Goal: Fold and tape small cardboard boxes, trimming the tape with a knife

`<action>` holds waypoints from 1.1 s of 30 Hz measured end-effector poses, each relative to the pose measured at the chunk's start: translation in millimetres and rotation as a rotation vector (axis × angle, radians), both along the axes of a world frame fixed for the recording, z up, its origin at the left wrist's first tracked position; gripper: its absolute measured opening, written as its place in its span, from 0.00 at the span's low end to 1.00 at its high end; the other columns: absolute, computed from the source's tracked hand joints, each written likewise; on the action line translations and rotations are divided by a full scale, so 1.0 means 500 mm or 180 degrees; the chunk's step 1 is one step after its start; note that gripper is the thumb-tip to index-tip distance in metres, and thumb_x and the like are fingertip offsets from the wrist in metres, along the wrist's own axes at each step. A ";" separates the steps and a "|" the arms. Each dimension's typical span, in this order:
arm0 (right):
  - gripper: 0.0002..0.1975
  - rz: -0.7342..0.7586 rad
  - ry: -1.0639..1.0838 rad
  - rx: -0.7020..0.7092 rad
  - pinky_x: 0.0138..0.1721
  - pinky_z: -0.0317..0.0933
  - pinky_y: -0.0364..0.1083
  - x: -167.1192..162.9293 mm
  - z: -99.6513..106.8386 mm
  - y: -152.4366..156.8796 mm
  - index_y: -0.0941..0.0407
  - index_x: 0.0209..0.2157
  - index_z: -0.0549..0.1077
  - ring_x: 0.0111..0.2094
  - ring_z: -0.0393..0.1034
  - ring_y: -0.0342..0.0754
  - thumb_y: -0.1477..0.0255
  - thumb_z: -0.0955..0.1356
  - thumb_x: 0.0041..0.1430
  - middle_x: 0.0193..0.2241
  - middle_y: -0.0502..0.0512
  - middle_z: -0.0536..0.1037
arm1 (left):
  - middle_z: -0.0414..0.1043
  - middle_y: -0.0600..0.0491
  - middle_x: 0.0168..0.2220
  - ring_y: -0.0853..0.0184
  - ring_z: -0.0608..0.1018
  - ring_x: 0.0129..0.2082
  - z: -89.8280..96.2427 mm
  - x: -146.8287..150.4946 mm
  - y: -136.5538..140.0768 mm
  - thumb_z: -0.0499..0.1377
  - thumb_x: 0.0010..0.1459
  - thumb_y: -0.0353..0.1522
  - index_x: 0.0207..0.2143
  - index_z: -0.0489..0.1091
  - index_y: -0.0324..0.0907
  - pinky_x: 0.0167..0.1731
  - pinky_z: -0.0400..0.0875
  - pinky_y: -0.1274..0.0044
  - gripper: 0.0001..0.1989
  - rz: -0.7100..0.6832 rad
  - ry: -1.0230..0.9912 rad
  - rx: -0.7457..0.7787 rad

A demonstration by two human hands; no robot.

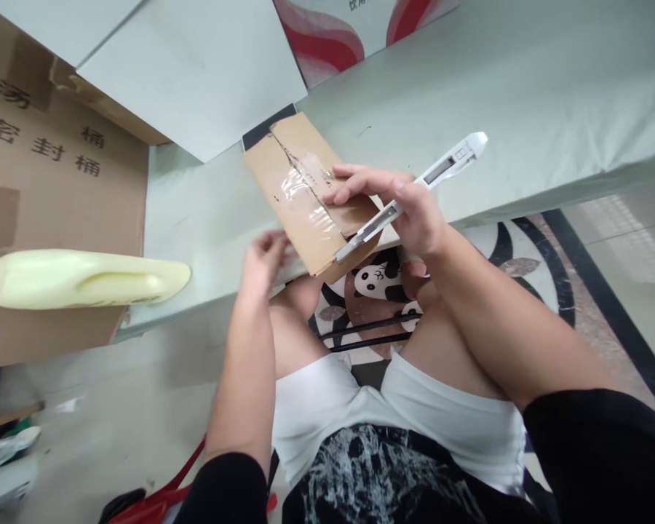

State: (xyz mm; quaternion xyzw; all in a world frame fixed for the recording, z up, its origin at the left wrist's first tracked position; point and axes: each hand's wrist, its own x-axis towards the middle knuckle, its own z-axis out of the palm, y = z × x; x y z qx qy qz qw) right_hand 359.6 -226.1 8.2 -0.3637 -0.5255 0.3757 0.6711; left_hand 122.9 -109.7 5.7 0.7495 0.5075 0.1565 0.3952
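Observation:
A small brown cardboard box (306, 196) with clear tape on its top lies tilted at the near edge of the table. A dark slit runs along the taped seam. My right hand (415, 207) is closed round a white utility knife (437, 175), whose tip points down at the near end of the box. Some fingers of that hand stretch over the box top and rest on it. Beside the box's left side is my left hand (266, 258), smeared by motion, its fingers partly curled. Whether it touches the box I cannot tell.
The table wears a pale green cloth (524, 94). White boxes (196, 65) and a red-and-white carton (332, 36) stand behind. On the left are a large cardboard carton (60, 196) and a pale yellow, elongated object (98, 280). My knees are just below the table edge.

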 end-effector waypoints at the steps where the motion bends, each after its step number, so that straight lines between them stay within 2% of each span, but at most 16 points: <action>1: 0.29 0.0028 -0.0040 0.0014 0.73 0.48 0.62 -0.002 -0.002 -0.001 0.52 0.37 0.82 0.68 0.62 0.62 0.43 0.62 0.62 0.44 0.58 0.84 | 0.81 0.53 0.41 0.57 0.84 0.45 0.032 0.014 0.015 0.57 0.62 0.43 0.42 0.72 0.46 0.41 0.79 0.66 0.13 0.0323 -0.0222 0.0518; 2: 0.29 0.0068 -0.0089 0.0025 0.73 0.48 0.63 -0.004 -0.003 0.000 0.53 0.38 0.81 0.68 0.62 0.61 0.44 0.61 0.63 0.45 0.58 0.84 | 0.80 0.54 0.47 0.58 0.81 0.51 0.066 0.033 0.031 0.57 0.63 0.41 0.45 0.72 0.47 0.47 0.79 0.65 0.11 0.0396 -0.0404 0.1046; 4: 0.28 0.0132 -0.0201 0.0039 0.72 0.48 0.64 -0.009 -0.005 0.003 0.52 0.38 0.81 0.68 0.61 0.61 0.46 0.61 0.64 0.45 0.58 0.83 | 0.78 0.59 0.52 0.62 0.75 0.60 0.129 0.083 0.067 0.57 0.64 0.36 0.46 0.72 0.50 0.57 0.74 0.69 0.10 0.0356 -0.0506 0.1491; 7: 0.28 0.0159 -0.0351 0.0014 0.72 0.48 0.64 -0.016 -0.006 0.007 0.52 0.38 0.81 0.68 0.62 0.61 0.46 0.61 0.64 0.44 0.59 0.83 | 0.78 0.59 0.54 0.67 0.74 0.59 0.176 0.164 0.117 0.56 0.62 0.28 0.47 0.73 0.47 0.62 0.67 0.74 0.13 -0.0181 -0.0007 0.2140; 9: 0.29 0.0078 -0.0393 -0.0055 0.72 0.49 0.64 -0.018 -0.008 0.005 0.52 0.36 0.81 0.67 0.63 0.62 0.44 0.60 0.63 0.42 0.59 0.83 | 0.78 0.57 0.54 0.66 0.74 0.58 0.171 0.198 0.141 0.55 0.65 0.31 0.47 0.74 0.46 0.63 0.64 0.73 0.11 -0.0390 0.0701 0.1766; 10: 0.29 0.0015 -0.0400 -0.0104 0.71 0.50 0.65 -0.017 -0.009 0.002 0.52 0.35 0.81 0.66 0.64 0.62 0.43 0.60 0.62 0.41 0.59 0.83 | 0.81 0.56 0.47 0.63 0.76 0.53 0.162 0.207 0.149 0.55 0.66 0.34 0.41 0.76 0.47 0.57 0.68 0.71 0.09 -0.0454 0.0855 0.1578; 12: 0.29 -0.0171 -0.0398 -0.0148 0.70 0.52 0.64 -0.015 -0.008 -0.005 0.52 0.34 0.81 0.63 0.67 0.62 0.43 0.60 0.62 0.39 0.59 0.83 | 0.81 0.55 0.37 0.58 0.78 0.47 0.142 0.210 0.157 0.53 0.66 0.41 0.29 0.74 0.50 0.49 0.70 0.67 0.15 -0.0488 0.1055 0.1247; 14: 0.26 -0.0451 -0.0368 -0.0055 0.64 0.59 0.61 -0.015 0.006 -0.012 0.51 0.33 0.81 0.55 0.73 0.60 0.47 0.62 0.62 0.37 0.58 0.82 | 0.80 0.53 0.34 0.54 0.79 0.44 0.128 0.204 0.160 0.51 0.64 0.44 0.22 0.69 0.52 0.45 0.69 0.64 0.19 -0.0480 0.1054 0.1178; 16: 0.23 -0.0858 -0.0232 0.0129 0.48 0.69 0.56 -0.019 0.037 -0.012 0.51 0.32 0.81 0.38 0.76 0.54 0.50 0.63 0.62 0.30 0.56 0.80 | 0.80 0.52 0.35 0.51 0.79 0.45 0.123 0.197 0.161 0.50 0.62 0.46 0.20 0.68 0.54 0.45 0.67 0.61 0.20 -0.0494 0.1010 0.1207; 17: 0.22 -0.1053 -0.0152 0.0227 0.36 0.68 0.52 -0.024 0.059 -0.008 0.51 0.31 0.80 0.29 0.72 0.51 0.51 0.63 0.63 0.26 0.54 0.77 | 0.80 0.51 0.35 0.49 0.78 0.46 0.123 0.195 0.161 0.50 0.61 0.47 0.19 0.68 0.55 0.45 0.66 0.60 0.19 -0.0499 0.0996 0.1191; 18: 0.22 -0.1210 -0.0091 0.0281 0.27 0.63 0.50 -0.030 0.083 -0.003 0.52 0.31 0.79 0.23 0.68 0.48 0.52 0.63 0.65 0.22 0.52 0.74 | 0.80 0.51 0.35 0.48 0.78 0.46 0.123 0.194 0.162 0.50 0.60 0.47 0.20 0.69 0.55 0.45 0.66 0.59 0.19 -0.0503 0.0976 0.1150; 20: 0.18 -0.1293 -0.0194 0.0202 0.17 0.54 0.48 -0.044 0.131 0.014 0.52 0.31 0.77 0.17 0.65 0.46 0.56 0.63 0.67 0.19 0.49 0.72 | 0.81 0.51 0.35 0.47 0.76 0.48 0.126 0.194 0.164 0.50 0.58 0.48 0.21 0.71 0.57 0.45 0.65 0.59 0.18 -0.0502 0.0915 0.1013; 22: 0.11 -0.1146 -0.0674 -0.0122 0.17 0.58 0.46 -0.057 0.165 0.035 0.52 0.28 0.75 0.20 0.70 0.46 0.65 0.67 0.64 0.20 0.49 0.75 | 0.83 0.53 0.37 0.47 0.75 0.50 0.128 0.194 0.165 0.51 0.58 0.48 0.23 0.73 0.59 0.46 0.64 0.59 0.16 -0.0510 0.0815 0.0925; 24: 0.07 -0.1023 -0.1068 -0.0493 0.22 0.64 0.46 -0.066 0.174 0.056 0.52 0.26 0.73 0.23 0.72 0.46 0.72 0.71 0.58 0.23 0.48 0.77 | 0.83 0.55 0.41 0.47 0.74 0.51 0.129 0.195 0.164 0.50 0.59 0.48 0.25 0.73 0.59 0.47 0.63 0.59 0.15 -0.0540 0.0750 0.0954; 28: 0.10 -0.1055 -0.0972 -0.0918 0.25 0.62 0.44 -0.075 0.145 0.091 0.52 0.26 0.71 0.20 0.67 0.42 0.81 0.70 0.55 0.19 0.45 0.74 | 0.80 0.54 0.49 0.46 0.74 0.54 0.130 0.197 0.166 0.47 0.63 0.48 0.31 0.73 0.58 0.51 0.61 0.59 0.17 -0.0575 0.0887 0.1021; 33: 0.13 -0.1180 -0.1080 -0.1101 0.25 0.59 0.44 -0.074 0.124 0.107 0.52 0.23 0.68 0.20 0.66 0.43 0.83 0.69 0.54 0.18 0.46 0.73 | 0.80 0.56 0.47 0.47 0.73 0.55 0.128 0.197 0.175 0.44 0.63 0.51 0.32 0.73 0.63 0.52 0.61 0.60 0.19 -0.0625 0.0749 0.0892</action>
